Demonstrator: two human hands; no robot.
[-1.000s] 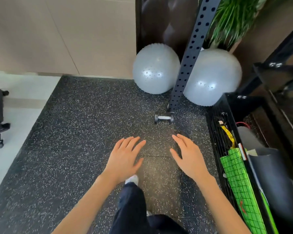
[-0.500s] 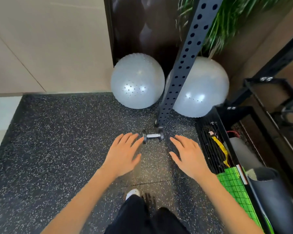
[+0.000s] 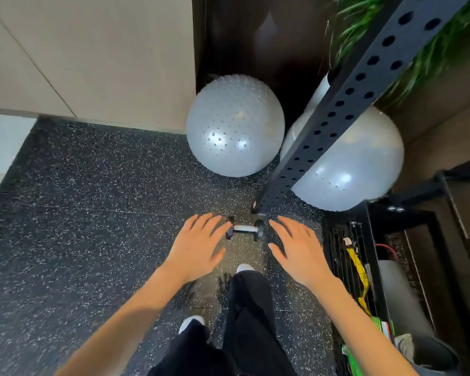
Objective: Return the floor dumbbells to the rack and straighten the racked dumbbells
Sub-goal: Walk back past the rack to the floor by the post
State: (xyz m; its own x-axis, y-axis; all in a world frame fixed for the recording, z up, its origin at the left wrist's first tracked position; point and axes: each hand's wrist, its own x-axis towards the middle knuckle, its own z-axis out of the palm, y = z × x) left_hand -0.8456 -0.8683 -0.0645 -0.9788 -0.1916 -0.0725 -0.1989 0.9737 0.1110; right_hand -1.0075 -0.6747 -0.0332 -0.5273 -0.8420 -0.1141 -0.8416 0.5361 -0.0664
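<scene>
We hold our left hand [image 3: 198,248] and right hand [image 3: 299,251] w/ fingers spread, empty, one each side of the small dumbbell [image 3: 244,229]. It lies on the floor [image 3: 92,240], prob. touching the rack post [image 3: 310,147], ready for grasping.

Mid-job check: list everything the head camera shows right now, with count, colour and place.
dumbbell: one, black ends, chrome bar, on the floor at the upright's foot
exercise balls: two, grey, studded, by the back wall; the right one partly behind the upright
upright: one, dark grey, perforated, centre right
plant: one, green, top right
wire basket: one, black, right edge, holding a yellow strap and a grey roll
floor: black, speckled
left hand: open, left of the dumbbell, holding nothing
right hand: open, right of the dumbbell, holding nothing
trousers: black, bottom centre
</scene>
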